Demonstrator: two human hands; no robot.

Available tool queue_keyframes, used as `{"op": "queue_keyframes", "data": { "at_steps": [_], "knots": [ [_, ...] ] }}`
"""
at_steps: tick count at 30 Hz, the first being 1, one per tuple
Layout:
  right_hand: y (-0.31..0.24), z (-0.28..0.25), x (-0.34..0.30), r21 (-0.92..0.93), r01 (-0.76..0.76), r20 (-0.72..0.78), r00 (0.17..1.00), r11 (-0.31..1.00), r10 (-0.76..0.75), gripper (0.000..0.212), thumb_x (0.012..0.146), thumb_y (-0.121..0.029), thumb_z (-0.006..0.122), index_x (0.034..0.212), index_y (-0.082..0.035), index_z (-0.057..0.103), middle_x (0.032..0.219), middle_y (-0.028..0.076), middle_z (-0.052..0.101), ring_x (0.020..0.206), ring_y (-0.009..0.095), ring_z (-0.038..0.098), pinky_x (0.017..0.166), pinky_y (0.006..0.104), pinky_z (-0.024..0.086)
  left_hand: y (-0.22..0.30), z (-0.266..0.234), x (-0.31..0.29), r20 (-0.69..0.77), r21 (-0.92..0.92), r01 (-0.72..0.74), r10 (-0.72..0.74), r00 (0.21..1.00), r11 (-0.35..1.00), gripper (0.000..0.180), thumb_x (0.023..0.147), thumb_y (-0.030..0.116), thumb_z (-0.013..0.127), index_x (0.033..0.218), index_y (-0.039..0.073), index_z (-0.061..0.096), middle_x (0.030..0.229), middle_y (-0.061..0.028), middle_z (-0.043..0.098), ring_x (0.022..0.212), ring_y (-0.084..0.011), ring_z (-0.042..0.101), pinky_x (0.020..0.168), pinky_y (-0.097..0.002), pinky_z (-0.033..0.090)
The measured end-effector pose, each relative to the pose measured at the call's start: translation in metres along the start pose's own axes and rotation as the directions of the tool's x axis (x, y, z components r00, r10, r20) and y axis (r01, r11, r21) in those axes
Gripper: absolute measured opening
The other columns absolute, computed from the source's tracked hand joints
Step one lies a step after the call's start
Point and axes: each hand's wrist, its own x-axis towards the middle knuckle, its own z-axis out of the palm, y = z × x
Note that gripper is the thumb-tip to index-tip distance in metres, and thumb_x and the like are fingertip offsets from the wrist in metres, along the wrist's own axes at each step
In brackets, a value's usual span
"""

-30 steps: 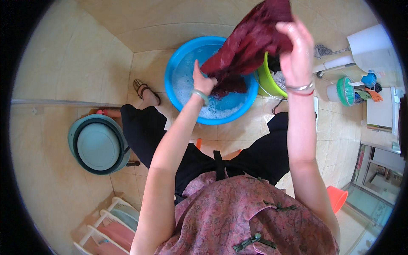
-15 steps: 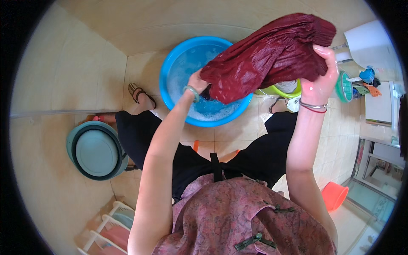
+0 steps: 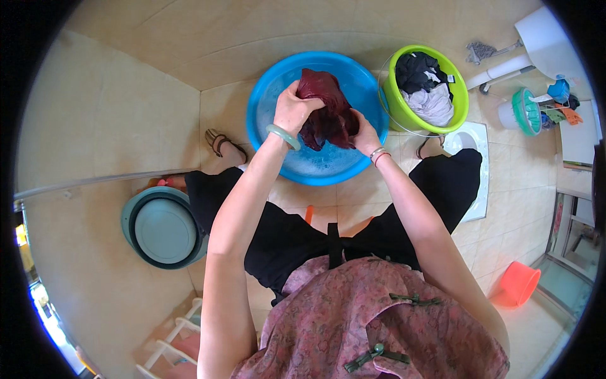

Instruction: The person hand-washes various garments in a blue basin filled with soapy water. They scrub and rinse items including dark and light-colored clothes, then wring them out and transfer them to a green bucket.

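A wet dark red garment (image 3: 325,104) is bunched up over a round blue basin (image 3: 254,136) that holds soapy water. My left hand (image 3: 295,108), a pale green bangle on its wrist, grips the garment's left side with the thumb lying over the cloth. My right hand (image 3: 366,134) is closed on the lower right side of the same cloth, its fingertips partly hidden by the folds. Some of the garment hangs down between the hands toward the water; whether it touches the surface I cannot tell.
A lime green bucket (image 3: 464,104) with black and white clothes (image 3: 429,104) stands right of the basin. A teal basin (image 3: 136,218) lies at the left, and a red-orange pail (image 3: 521,284) at the lower right. A white floor fixture (image 3: 478,189) is beside my right leg.
The garment, earlier stretched out to the upper right, is now gathered over the basin. My right hand has come down and left, close to the left hand. The lime green bucket is now uncovered.
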Motion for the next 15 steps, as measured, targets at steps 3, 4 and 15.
{"op": "queue_keyframes", "data": {
  "at_steps": [3,4,15],
  "knots": [
    [-0.013,0.001,-0.001,-0.23,0.086,-0.003,0.996,0.969,-0.09,0.087,0.073,-0.016,0.08,0.143,-0.005,0.031,0.136,0.016,0.049,0.126,0.023,0.048,0.105,0.0338,0.038,0.014,0.005,-0.005,-0.019,0.06,-0.019,0.02,1.0,0.998,0.031,0.067,0.002,0.07,0.097,0.0,0.062,0.087,-0.0052,0.066,0.079,-0.0134,0.061,0.075,-0.0276,0.05],
    [-0.019,-0.003,-0.001,-0.139,0.155,0.014,0.988,0.978,-0.155,0.091,0.071,-0.016,0.081,0.144,-0.005,0.029,0.138,0.016,0.047,0.127,0.023,0.046,0.106,0.034,0.037,0.019,0.009,-0.008,-0.018,0.052,-0.016,0.017,1.0,0.999,0.031,0.067,0.002,0.07,0.097,-0.001,0.062,0.087,-0.0053,0.066,0.079,-0.0132,0.061,0.075,-0.0275,0.051],
    [-0.072,-0.033,-0.02,-0.228,0.297,-0.117,0.937,0.927,-0.329,0.138,0.046,-0.055,0.088,0.15,-0.005,0.012,0.154,0.019,0.019,0.143,0.035,0.018,0.112,0.0464,0.019,0.1,0.043,-0.033,0.034,-0.138,-0.157,0.163,0.986,0.978,0.029,0.069,0.0,0.071,0.096,-0.002,0.061,0.084,-0.0046,0.066,0.077,-0.01,0.061,0.071,-0.0255,0.051]
  ]
}}
